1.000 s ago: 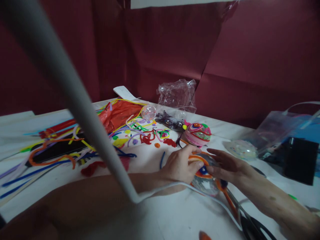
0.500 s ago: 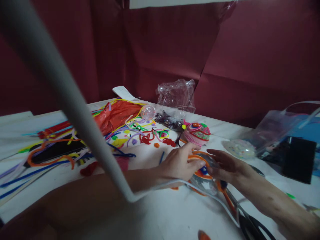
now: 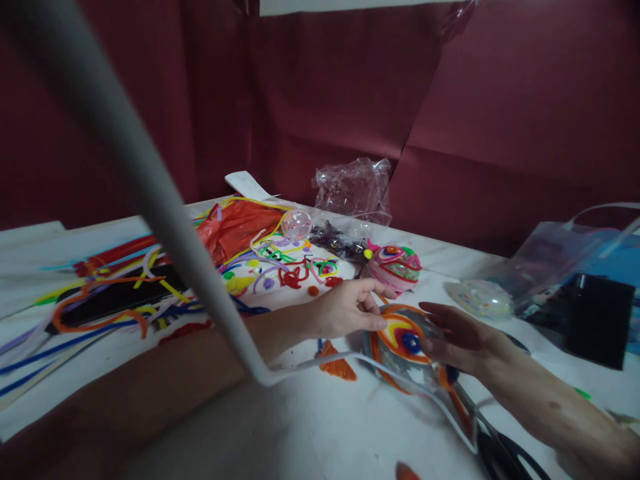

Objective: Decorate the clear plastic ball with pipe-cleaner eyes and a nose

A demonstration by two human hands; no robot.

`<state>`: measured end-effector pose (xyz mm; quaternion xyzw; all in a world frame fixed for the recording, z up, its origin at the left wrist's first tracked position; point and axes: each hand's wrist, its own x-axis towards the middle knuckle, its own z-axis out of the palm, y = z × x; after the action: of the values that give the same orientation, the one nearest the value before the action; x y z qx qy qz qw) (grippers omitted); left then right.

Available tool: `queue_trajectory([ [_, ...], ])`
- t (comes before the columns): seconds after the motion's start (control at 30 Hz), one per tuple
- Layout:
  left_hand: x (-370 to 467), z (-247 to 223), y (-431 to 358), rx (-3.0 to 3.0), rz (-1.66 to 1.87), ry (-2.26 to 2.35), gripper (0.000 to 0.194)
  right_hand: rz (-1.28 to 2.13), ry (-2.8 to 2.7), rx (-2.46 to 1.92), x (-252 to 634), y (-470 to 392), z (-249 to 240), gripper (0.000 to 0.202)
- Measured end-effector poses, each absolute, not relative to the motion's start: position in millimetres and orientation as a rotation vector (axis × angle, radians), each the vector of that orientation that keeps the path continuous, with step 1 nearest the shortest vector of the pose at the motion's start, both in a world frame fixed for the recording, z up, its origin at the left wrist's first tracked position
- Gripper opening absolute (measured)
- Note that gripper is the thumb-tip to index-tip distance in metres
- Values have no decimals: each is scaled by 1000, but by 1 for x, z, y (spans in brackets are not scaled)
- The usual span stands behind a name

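A clear plastic ball [image 3: 373, 350] lies on the table, trimmed with orange, yellow and white fuzzy strips around a blue eye-like spot. My right hand [image 3: 463, 340] grips its right side, thumb over the front and fingers behind. At the ball's upper left is my left hand [image 3: 353, 307], index finger stretched out, the other fingers partly curled and the thumb tip near the orange trim. Its index finger and thumb are apart. Black-handled scissors [image 3: 493, 447] lie beneath my right wrist. An orange fuzzy triangle [image 3: 337, 362] sits left of the ball.
Behind stands a pink decorated ball [image 3: 393, 270]. Pipe cleaners [image 3: 100, 327] and a red plastic bag [image 3: 237, 230] spread leftward. A clear half-dome [image 3: 483, 299] and black box [image 3: 600, 320] are at right. A grey pole [image 3: 150, 180] with a white cable [image 3: 345, 360] crosses the view.
My left hand has drawn back left and slightly up, uncovering the ball's yellow and orange trim and the orange triangle. My right hand stays at the ball.
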<state>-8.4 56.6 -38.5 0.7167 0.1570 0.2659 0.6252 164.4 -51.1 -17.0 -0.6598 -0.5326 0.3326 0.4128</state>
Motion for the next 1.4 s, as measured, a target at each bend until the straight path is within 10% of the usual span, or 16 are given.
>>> queue_trajectory([
  [1.4,-3,-49,48,1749,707,433,52,975,-1399,-1611,168,-51,-16,61],
])
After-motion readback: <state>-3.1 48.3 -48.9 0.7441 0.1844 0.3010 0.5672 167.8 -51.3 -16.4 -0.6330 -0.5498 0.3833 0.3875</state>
